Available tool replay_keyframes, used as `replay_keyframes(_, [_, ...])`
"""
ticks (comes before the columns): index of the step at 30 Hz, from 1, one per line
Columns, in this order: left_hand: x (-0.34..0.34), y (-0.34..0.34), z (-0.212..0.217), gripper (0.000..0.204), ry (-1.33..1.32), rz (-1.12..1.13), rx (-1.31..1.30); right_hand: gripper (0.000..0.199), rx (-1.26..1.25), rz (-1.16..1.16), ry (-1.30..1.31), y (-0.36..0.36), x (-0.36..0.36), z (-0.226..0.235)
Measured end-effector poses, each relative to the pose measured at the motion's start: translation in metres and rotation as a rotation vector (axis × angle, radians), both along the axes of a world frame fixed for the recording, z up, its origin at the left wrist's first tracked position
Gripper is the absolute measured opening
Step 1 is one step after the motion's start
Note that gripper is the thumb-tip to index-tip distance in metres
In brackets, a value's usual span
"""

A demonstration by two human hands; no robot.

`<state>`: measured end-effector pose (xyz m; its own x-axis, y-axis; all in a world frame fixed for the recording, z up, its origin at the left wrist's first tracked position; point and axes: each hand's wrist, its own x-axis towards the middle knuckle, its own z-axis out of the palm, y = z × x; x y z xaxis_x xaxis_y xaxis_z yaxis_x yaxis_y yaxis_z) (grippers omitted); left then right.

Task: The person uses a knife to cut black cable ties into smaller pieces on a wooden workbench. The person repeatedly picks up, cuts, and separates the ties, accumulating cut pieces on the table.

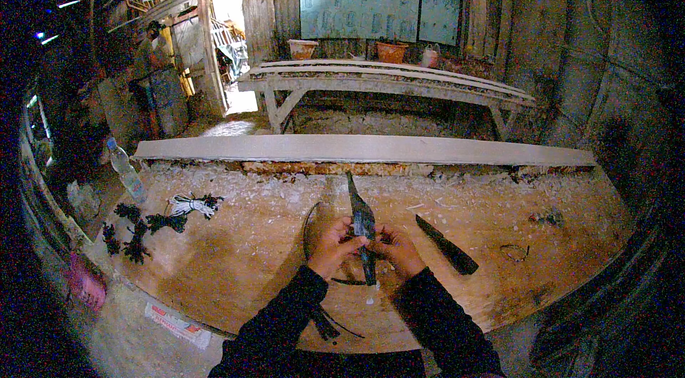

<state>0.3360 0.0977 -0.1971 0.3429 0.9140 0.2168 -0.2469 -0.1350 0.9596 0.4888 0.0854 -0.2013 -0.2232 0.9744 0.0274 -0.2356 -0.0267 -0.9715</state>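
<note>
In front of me, at the middle of the worktable (235, 292), both my hands hold a long dark pointed strip (362, 212) upright, its narrow tip away from me. My left hand (332, 246) is closed on its left edge, the thumb lying on its face. My right hand (399, 249) pinches the strip from the right side. Its material is hard to make out. Behind and below my left hand curves a thin dark band (309, 228). A dark tapered piece (447, 246) lies to the right of my right hand. Several dark strips (325, 326) rest by my left forearm.
Bundles of black cord (135, 232) and a white cord bundle (194, 205) lie at the left, near a clear plastic bottle (125, 169). A pale board (364, 149) runs along the far edge. Beyond stands a long bench (385, 85); a person (150, 64) is at the back left.
</note>
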Motion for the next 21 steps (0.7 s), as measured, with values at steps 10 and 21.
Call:
replay_keyframes(10, [0.001, 0.006, -0.003, 0.026, -0.004, -0.047, -0.165, 0.017, 0.000, -0.129, -0.085, -0.009, -0.002, 0.019])
replay_keyframes(21, [-0.001, 0.000, -0.001, 0.019, -0.093, -0.031, -0.102, 0.012, -0.005, -0.177, -0.079, -0.008, -0.004, 0.018])
